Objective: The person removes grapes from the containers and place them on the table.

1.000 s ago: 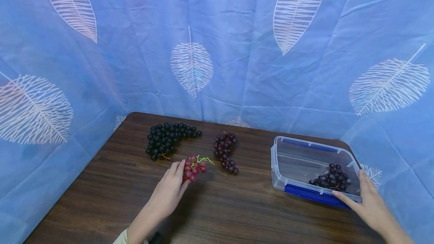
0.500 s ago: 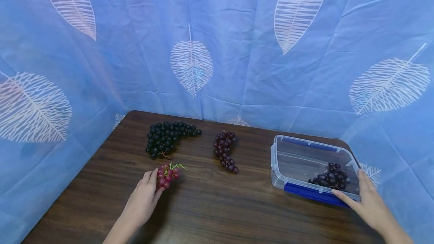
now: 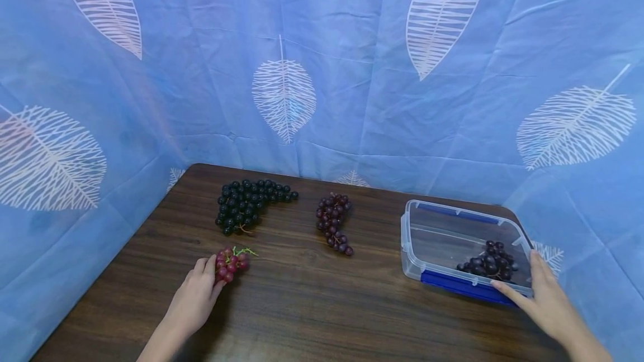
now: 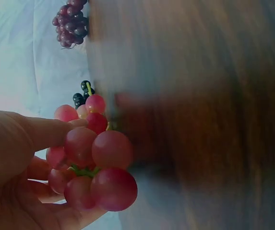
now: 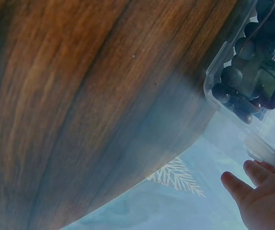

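A small bunch of red grapes (image 3: 230, 266) with a green stem is in my left hand (image 3: 193, 295), which grips it above the left part of the table. Close up in the left wrist view, thumb and fingers are around the grapes (image 4: 94, 158). At the right, a clear plastic container (image 3: 412, 267) with blue clips holds a bunch of dark grapes (image 3: 490, 261). My right hand (image 3: 545, 303) rests on its near right corner, thumb along the front rim and fingers by the right side. Those fingers (image 5: 235, 187) look extended in the right wrist view.
A large bunch of black grapes (image 3: 241, 205) lies at the back left of the brown wooden table (image 3: 322, 312). Right of it lies a bunch of dark purple grapes (image 3: 332, 222). Blue leaf-patterned cloth (image 3: 342, 110) hangs behind the table.
My left hand has moved left and a little nearer with the red grapes, away from the purple bunch. The right hand and the container have stayed in place.
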### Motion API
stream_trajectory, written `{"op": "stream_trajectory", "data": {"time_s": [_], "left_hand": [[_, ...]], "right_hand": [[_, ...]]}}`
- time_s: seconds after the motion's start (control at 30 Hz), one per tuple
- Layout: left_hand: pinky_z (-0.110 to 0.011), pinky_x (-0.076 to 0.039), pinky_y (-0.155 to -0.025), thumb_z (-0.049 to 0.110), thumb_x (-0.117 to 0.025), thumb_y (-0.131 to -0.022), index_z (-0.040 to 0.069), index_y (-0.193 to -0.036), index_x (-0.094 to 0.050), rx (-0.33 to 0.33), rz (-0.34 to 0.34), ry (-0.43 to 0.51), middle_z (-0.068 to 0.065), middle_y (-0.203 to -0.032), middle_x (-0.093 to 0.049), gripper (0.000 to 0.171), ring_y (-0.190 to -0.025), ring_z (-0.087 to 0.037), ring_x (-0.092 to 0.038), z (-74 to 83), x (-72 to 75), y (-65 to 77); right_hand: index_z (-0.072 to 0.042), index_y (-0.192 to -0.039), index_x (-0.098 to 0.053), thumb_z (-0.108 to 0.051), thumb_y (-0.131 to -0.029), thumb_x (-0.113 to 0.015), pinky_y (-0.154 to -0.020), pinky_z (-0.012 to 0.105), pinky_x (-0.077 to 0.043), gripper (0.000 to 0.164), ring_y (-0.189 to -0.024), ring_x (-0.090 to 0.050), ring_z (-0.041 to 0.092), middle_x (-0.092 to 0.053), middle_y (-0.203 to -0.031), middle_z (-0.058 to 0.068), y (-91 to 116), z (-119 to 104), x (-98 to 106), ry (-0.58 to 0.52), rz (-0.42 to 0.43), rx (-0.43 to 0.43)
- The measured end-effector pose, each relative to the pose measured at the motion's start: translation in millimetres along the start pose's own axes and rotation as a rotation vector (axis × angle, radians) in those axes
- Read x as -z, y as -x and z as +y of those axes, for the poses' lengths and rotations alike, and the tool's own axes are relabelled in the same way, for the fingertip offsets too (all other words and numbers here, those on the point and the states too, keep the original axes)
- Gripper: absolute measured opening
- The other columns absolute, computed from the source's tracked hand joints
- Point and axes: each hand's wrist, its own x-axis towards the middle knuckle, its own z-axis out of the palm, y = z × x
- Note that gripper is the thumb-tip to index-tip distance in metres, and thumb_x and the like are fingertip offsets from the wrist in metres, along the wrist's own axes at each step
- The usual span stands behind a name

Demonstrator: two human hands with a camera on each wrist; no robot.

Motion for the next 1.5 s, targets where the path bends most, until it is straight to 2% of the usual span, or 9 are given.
{"op": "stream_trajectory", "data": {"time_s": [0.13,0.4,0.6,0.77,0.9,1.1,1.2,1.33,1.5], "left_hand": [[-0.054,-0.061,-0.083,0.006,-0.076,-0.097,-0.022,-0.138,-0.051,0.02,-0.048,0.0,-0.035,-0.124,-0.059,0.056,-0.105,-0.05,-0.066,-1.1,-1.0,-4.4],[-0.054,-0.062,-0.075,0.008,-0.078,-0.096,-0.022,-0.139,-0.051,0.042,-0.036,-0.022,-0.036,-0.125,-0.06,0.059,-0.105,-0.049,-0.066,-4.4,-5.7,-9.1],[-0.059,-0.061,-0.078,0.016,-0.08,-0.095,-0.022,-0.144,-0.047,0.075,-0.086,-0.043,-0.039,-0.133,-0.058,0.07,-0.111,-0.054,-0.063,-3.2,-5.7,-10.8],[-0.063,-0.058,-0.085,0.024,-0.082,-0.095,-0.023,-0.146,-0.044,0.061,-0.073,-0.086,-0.041,-0.14,-0.055,0.079,-0.116,-0.059,-0.06,2.2,-1.7,-11.0],[-0.066,-0.056,-0.086,0.029,-0.083,-0.094,-0.021,-0.146,-0.046,0.036,-0.037,-0.128,-0.038,-0.141,-0.056,0.081,-0.117,-0.058,-0.061,10.8,3.1,-9.4],[-0.066,-0.057,-0.084,0.032,-0.087,-0.089,-0.017,-0.143,-0.053,-0.043,0.075,-0.147,-0.034,-0.136,-0.062,0.08,-0.111,-0.054,-0.065,26.1,5.1,-4.3],[-0.065,-0.057,-0.084,0.034,-0.087,-0.089,-0.015,-0.142,-0.056,-0.08,0.102,-0.149,-0.033,-0.136,-0.063,0.078,-0.111,-0.052,-0.066,34.9,4.6,-2.4],[-0.065,-0.057,-0.088,0.036,-0.085,-0.09,-0.011,-0.142,-0.057,-0.111,0.083,-0.139,-0.029,-0.137,-0.064,0.076,-0.116,-0.049,-0.065,49.7,5.0,-1.5],[-0.063,-0.055,-0.095,0.039,-0.082,-0.093,-0.008,-0.147,-0.055,-0.133,0.012,-0.112,-0.024,-0.144,-0.061,0.076,-0.124,-0.046,-0.062,72.2,3.4,-3.0]], "right_hand": [[0.011,-0.155,0.028,-0.063,-0.106,-0.051,-0.102,0.089,-0.015,0.118,-0.143,0.01,0.072,0.024,-0.156,0.048,0.3,-0.7,-0.1,0.005,0.002,0.002],[0.01,-0.155,0.027,-0.062,-0.106,-0.052,-0.102,0.089,-0.015,0.118,-0.143,0.01,0.072,0.023,-0.156,0.048,0.9,1.0,-1.3,0.002,0.011,0.008],[0.01,-0.155,0.027,-0.062,-0.106,-0.052,-0.1,0.089,-0.016,0.118,-0.142,0.009,0.073,0.022,-0.156,0.048,-0.5,2.3,-0.7,0.002,0.011,0.006],[0.011,-0.155,0.027,-0.062,-0.106,-0.052,-0.099,0.09,-0.018,0.118,-0.142,0.007,0.074,0.021,-0.156,0.049,-1.5,2.3,0.2,0.005,0.006,0.001],[0.01,-0.155,0.028,-0.062,-0.106,-0.052,-0.1,0.089,-0.017,0.118,-0.142,0.009,0.073,0.022,-0.156,0.048,-1.3,2.1,0.1,0.001,0.002,-0.001],[0.011,-0.155,0.028,-0.062,-0.105,-0.053,-0.101,0.089,-0.016,0.119,-0.142,0.009,0.073,0.022,-0.156,0.049,-0.6,1.2,-0.9,0.001,0.006,-0.002],[0.011,-0.155,0.028,-0.062,-0.105,-0.053,-0.1,0.089,-0.017,0.12,-0.142,0.008,0.073,0.022,-0.156,0.049,-0.6,0.8,-1.1,0.006,0.006,-0.005],[0.011,-0.155,0.028,-0.063,-0.105,-0.053,-0.099,0.09,-0.018,0.12,-0.142,0.008,0.074,0.022,-0.156,0.049,-0.9,1.0,-1.0,0.007,0.001,-0.008],[0.01,-0.154,0.029,-0.063,-0.105,-0.052,-0.099,0.09,-0.018,0.12,-0.142,0.009,0.074,0.023,-0.155,0.048,-1.0,1.6,-0.5,0.005,-0.011,-0.01]]}}
